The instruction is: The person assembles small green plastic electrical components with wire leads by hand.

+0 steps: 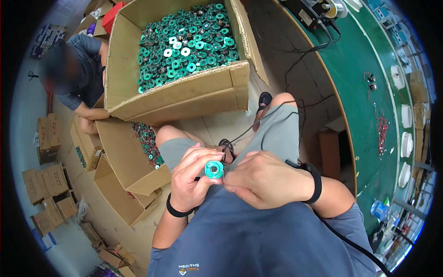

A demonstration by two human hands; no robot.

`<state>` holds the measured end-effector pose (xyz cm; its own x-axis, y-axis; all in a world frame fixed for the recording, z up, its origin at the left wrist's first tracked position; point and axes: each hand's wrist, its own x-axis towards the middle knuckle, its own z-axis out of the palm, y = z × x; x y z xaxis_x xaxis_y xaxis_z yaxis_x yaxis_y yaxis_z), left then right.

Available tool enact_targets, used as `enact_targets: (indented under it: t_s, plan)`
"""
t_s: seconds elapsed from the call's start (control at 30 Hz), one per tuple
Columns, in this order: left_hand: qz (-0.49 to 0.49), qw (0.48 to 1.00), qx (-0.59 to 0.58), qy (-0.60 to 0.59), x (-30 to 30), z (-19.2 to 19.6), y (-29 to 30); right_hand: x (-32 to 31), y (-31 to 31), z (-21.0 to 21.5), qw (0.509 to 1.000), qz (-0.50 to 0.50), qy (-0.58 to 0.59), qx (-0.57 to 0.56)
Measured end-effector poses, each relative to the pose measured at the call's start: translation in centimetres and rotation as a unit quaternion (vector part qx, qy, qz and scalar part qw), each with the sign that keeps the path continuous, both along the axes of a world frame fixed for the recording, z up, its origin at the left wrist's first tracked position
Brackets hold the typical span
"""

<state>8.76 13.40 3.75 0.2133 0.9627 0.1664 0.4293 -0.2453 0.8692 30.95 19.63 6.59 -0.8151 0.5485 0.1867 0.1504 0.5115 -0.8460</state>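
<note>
In front of my lap, my left hand (191,177) grips a small round part with a teal disc face (213,169) and a metal centre. Its fingers and thumb wrap round the sides, and the disc faces up. Close against the right side of that part is my right hand (263,179), its fingertips pinched together. A thin reddish line, perhaps a wire, shows by those fingertips, but what they hold is hidden. Both wrists wear black bands.
Ahead stands a big cardboard box (180,94) full of teal discs on small parts. Left of my knees, a lower box (122,152) holds similar parts with red wires. A green workbench (360,92) curves along the right. At the left, a co-worker (76,69) sits close to the boxes.
</note>
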Motion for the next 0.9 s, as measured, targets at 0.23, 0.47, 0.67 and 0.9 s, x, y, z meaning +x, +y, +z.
enact_targets:
  t_s: [0.23, 0.47, 0.67, 0.9]
  plan:
    - [0.013, 1.0, -0.011, 0.01, -0.4, -0.1, -0.4, -0.5, -0.4, -0.5, 0.999, -0.024, 0.024, 0.02]
    - [-0.003, 1.0, -0.005, 0.013, -0.5, 0.1, -0.1, -0.3, -0.4, -0.2, 0.997, -0.015, -0.043, 0.055]
    - [0.011, 1.0, 0.003, 0.018, -0.8, -0.1, 0.3, -0.4, 0.3, -0.1, 0.999, -0.018, -0.01, 0.04]
    - [-0.022, 1.0, 0.001, 0.014, -0.9, 0.0, 0.0, -0.8, 0.2, 0.1, 0.998, -0.03, 0.021, 0.058]
